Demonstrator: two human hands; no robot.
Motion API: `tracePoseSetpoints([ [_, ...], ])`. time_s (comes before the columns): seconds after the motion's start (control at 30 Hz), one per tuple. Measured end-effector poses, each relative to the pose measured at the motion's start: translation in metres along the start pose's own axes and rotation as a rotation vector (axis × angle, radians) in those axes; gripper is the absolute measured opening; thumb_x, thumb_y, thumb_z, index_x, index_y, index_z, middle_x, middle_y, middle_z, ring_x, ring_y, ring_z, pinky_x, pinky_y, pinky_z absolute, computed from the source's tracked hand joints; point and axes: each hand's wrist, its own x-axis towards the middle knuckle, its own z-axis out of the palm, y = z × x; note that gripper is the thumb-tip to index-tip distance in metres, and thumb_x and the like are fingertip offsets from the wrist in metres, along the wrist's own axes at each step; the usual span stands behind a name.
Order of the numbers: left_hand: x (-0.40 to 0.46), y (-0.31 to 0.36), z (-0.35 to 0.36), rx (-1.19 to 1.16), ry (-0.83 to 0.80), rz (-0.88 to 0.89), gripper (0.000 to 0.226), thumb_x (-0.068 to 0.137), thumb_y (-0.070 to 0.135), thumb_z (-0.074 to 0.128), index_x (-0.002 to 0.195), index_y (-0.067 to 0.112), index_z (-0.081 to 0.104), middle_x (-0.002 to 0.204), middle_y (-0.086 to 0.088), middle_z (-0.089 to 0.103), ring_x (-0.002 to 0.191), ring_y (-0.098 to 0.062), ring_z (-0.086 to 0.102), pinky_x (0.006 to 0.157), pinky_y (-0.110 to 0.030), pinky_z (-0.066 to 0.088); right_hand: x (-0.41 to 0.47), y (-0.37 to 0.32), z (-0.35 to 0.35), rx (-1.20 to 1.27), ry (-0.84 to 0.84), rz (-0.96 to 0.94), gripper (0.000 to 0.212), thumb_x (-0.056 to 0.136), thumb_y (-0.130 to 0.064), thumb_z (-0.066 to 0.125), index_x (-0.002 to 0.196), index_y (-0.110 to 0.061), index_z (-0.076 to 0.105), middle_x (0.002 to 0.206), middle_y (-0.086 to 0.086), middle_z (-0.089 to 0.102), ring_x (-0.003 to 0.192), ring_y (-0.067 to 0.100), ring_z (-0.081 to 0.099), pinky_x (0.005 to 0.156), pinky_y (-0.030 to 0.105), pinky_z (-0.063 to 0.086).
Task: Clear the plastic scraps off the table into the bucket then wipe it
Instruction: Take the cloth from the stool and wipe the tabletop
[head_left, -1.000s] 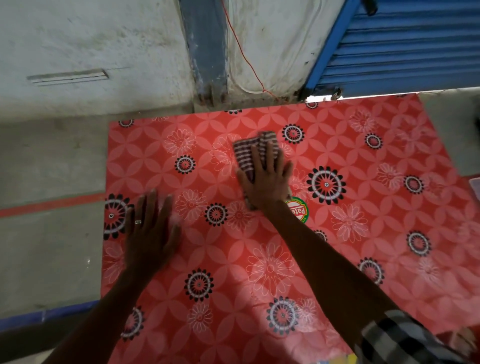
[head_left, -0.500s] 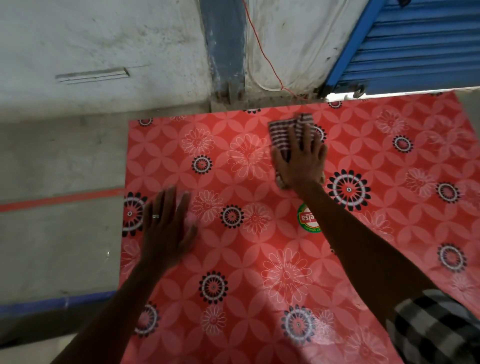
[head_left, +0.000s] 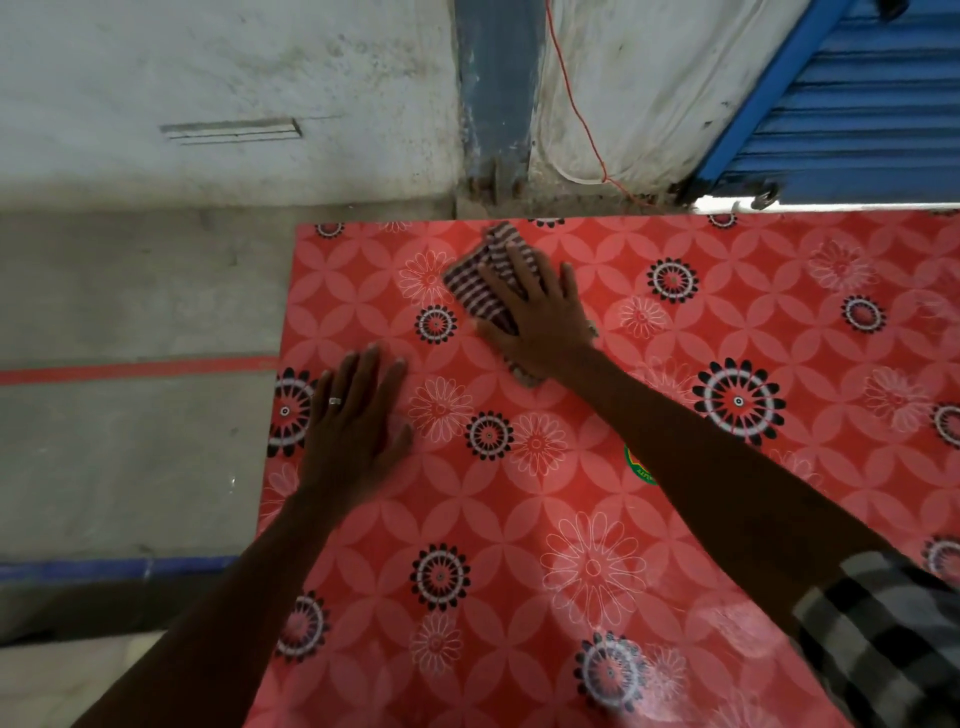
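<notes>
Head view: right hand (head_left: 540, 322) lies flat, fingers spread, pressing the striped cloth (head_left: 480, 283), partly hidden beneath it, near the surface (head_left: 675, 519) far edge. Left hand (head_left: 353, 431) flat, empty, beside the left edge. Right forearm covers a sticker (head_left: 640, 467).

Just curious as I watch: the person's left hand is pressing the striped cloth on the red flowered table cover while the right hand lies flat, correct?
Sides swapped. The head view shows the right hand pressing the striped cloth on the red flowered table cover, the left hand flat.

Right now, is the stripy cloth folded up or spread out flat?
Folded, or at least bunched. The striped cloth shows overlapping layers beyond the fingers of the right hand, which presses it flat on the red flowered table cover.
</notes>
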Motion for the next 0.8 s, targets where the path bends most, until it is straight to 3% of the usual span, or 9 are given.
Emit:
tracePoseSetpoints([
  [0.13,0.002,-0.001,0.004,0.021,0.009,-0.004,0.074,0.101,0.059,0.024,0.164,0.021,0.019,0.174,-0.010,0.007,0.161,-0.030,0.007,0.129,-0.054,0.012,0.003,0.033,-0.002,0.014,0.053,0.050,0.082,0.091,-0.080,0.013,0.159,-0.035,0.019,0.168,0.010,0.015,0.151,0.040,0.018,0.121,0.062,0.015],
  [0.33,0.002,-0.002,0.006,0.002,0.028,-0.006,0.072,0.101,0.054,0.029,0.164,0.020,0.020,0.173,-0.010,0.008,0.161,-0.029,0.008,0.128,-0.055,0.013,0.005,0.049,-0.003,0.089,0.117,0.642,0.080,0.094,-0.075,0.017,0.161,-0.032,0.009,0.169,0.011,0.005,0.153,0.042,0.008,0.122,0.060,0.007],
  [0.47,0.001,-0.004,0.006,-0.006,0.042,0.002,0.071,0.102,0.052,0.028,0.163,0.017,0.021,0.173,-0.011,0.009,0.161,-0.030,0.009,0.129,-0.054,0.013,0.015,0.026,-0.004,0.131,0.083,0.790,0.079,0.096,-0.072,0.015,0.161,-0.030,0.002,0.169,0.012,-0.003,0.154,0.042,-0.001,0.121,0.064,0.001],
  [0.57,0.000,-0.005,0.006,-0.036,0.040,-0.011,0.071,0.103,0.052,0.028,0.164,0.015,0.021,0.173,-0.010,0.010,0.161,-0.029,0.009,0.129,-0.052,0.012,0.025,-0.009,-0.001,0.102,0.051,0.671,0.079,0.095,-0.074,0.011,0.161,-0.031,-0.002,0.169,0.012,-0.006,0.153,0.043,-0.002,0.120,0.066,0.001],
  [0.8,-0.012,-0.011,0.006,-0.150,0.103,-0.050,0.074,0.102,0.045,0.043,0.163,0.011,0.019,0.172,-0.010,0.014,0.161,-0.023,0.009,0.131,-0.045,0.010,0.040,-0.140,0.010,0.095,0.011,0.089,0.075,0.094,-0.070,0.004,0.160,-0.034,0.013,0.169,0.011,0.006,0.154,0.040,0.006,0.120,0.064,0.006],
])
